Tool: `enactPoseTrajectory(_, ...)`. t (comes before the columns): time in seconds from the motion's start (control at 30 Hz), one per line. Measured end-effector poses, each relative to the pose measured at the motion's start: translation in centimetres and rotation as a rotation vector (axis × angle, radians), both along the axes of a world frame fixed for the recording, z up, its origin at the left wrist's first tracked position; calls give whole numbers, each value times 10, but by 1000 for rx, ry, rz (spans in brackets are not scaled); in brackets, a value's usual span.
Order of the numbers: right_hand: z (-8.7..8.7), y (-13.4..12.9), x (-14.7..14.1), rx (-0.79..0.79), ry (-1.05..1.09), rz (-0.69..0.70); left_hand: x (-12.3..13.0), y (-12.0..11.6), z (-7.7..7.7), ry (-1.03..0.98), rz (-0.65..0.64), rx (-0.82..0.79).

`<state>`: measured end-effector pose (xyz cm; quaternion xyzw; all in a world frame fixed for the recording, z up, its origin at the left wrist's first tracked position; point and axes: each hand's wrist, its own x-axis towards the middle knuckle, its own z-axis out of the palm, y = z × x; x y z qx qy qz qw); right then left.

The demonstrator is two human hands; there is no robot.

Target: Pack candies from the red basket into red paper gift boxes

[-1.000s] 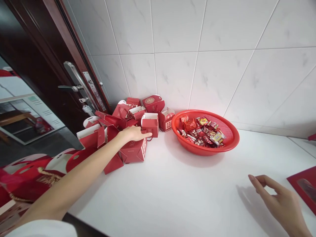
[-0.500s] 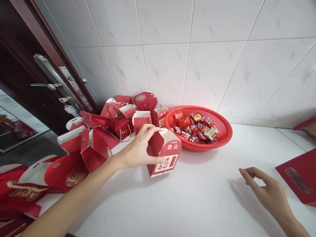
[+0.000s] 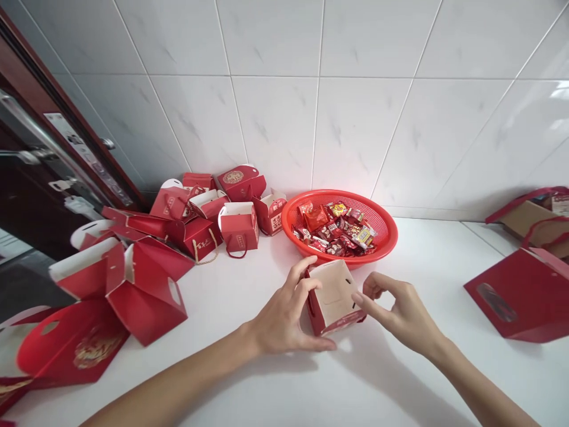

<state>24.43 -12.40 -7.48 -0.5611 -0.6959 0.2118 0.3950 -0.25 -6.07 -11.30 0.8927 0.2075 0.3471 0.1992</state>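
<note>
A small red gift box [image 3: 335, 293] sits on the white counter in front of me, one pale inner flap with dark slots facing up. My left hand [image 3: 291, 314] curls around its left side, with fingers at the upper edge and the thumb along the near side. At the box's right edge, my right hand [image 3: 398, 308] is closed, its thumb tip on the flap by the slots; the curled index finger hides what lies between them. Just behind stands a red plastic basket [image 3: 386, 246] holding wrapped candies [image 3: 335, 231].
Many red gift boxes [image 3: 146, 290], some with flaps raised, crowd the left side of the counter [image 3: 249, 391]. A larger red box with an oval window [image 3: 520, 296] stands at the right, near an open carton [image 3: 528, 228]. A tiled wall [image 3: 275, 130] rises behind.
The gift box has come nearer and been turned, so its pale flap faces up. My right hand has moved left from the bare counter to the box. The view has shifted right.
</note>
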Motion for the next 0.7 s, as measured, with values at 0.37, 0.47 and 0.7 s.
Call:
enactPoseTrajectory(0.37,12,30,-12,219,-242,172,-17,8,60,21,333,-166)
enactPoseTrajectory(0.47,11,35,-13,202,-235,199,-10,21,75,96,298,-160)
enactPoseTrajectory(0.7,12,40,-5,130,-225,217,0,34,102,368,87,-195)
